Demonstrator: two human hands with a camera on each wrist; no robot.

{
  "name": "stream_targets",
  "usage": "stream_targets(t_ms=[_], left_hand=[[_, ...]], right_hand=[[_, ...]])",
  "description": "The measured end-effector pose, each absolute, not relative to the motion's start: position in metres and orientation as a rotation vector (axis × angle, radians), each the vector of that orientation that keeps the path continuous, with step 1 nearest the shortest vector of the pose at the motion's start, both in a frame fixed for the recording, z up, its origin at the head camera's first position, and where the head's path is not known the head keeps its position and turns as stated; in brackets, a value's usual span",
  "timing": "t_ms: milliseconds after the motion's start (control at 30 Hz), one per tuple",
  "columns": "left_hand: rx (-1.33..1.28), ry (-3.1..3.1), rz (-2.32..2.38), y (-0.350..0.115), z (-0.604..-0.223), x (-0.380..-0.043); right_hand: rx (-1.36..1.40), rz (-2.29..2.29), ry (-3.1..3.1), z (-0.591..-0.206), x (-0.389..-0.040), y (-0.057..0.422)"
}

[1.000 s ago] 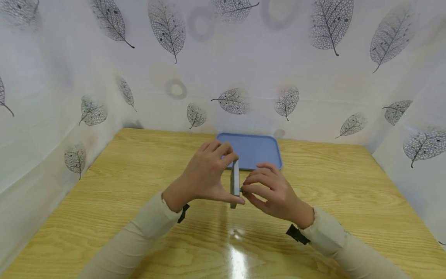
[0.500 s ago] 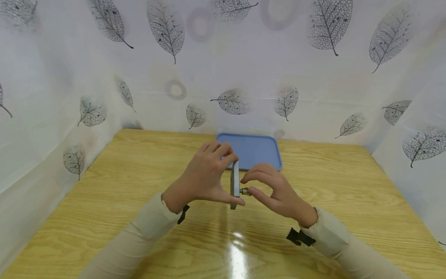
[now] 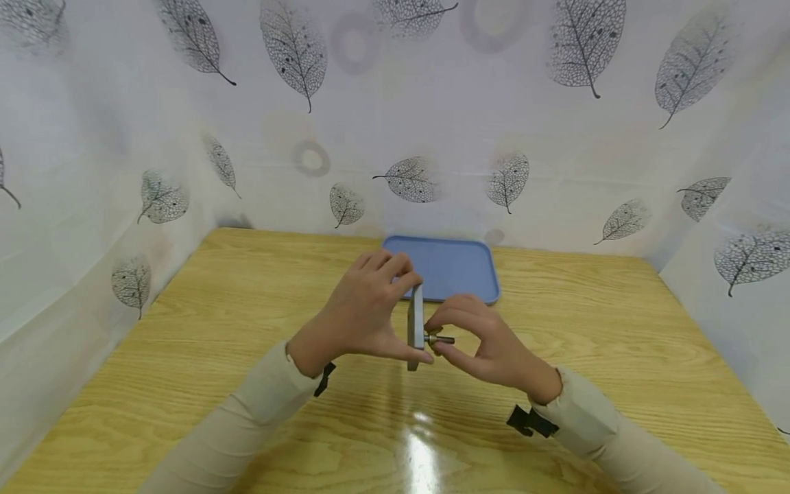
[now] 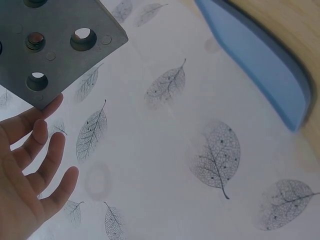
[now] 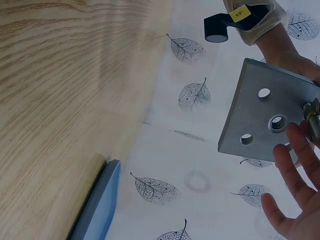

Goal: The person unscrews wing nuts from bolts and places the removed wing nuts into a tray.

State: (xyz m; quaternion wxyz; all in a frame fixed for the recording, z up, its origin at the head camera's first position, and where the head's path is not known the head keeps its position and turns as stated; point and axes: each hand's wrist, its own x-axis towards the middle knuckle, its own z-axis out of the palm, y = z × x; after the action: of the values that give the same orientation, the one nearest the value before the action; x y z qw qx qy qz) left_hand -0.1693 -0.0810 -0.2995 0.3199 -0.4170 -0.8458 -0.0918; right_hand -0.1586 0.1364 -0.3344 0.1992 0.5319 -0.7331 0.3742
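Specifically, the left hand applies a wide grip to a flat grey metal plate, with the thumb at its lower near end and the fingertips at its upper far end. The right hand applies a narrow grip: thumb and index finger pinch a brass-coloured fitting seated around a metal bolt. The bolt projects from the right-hand face of the plate, its free end directed right, between thumb and index finger. In the right wrist view, the plate has a threaded central hole with plain holes around it; the bolt stands at one of the outer positions. The plate is held on edge above a wood-grain counter. At the far side of the counter, beyond the hands, lies a blue rimmed tray, partly covered by the left hand in the head view. Pale sleeves cover both forearms. A white curtain printed with skeleton leaves encloses the back and sides.
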Motion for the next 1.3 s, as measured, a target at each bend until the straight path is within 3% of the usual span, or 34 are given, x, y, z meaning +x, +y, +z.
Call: stream_targets(t_ms=[800, 1300], left_hand=[[-1.084, -2.222, -0.245, -0.0798, -0.2998, -0.169], [-1.095, -2.226, -0.239, -0.0777, -0.2982, -0.169]], right_hand=[[1.469, 0.463, -1.623, -0.3299, -0.1613, 0.1314], [1.559, 1.056, -2.035, -0.33, -0.1635, 0.1403]])
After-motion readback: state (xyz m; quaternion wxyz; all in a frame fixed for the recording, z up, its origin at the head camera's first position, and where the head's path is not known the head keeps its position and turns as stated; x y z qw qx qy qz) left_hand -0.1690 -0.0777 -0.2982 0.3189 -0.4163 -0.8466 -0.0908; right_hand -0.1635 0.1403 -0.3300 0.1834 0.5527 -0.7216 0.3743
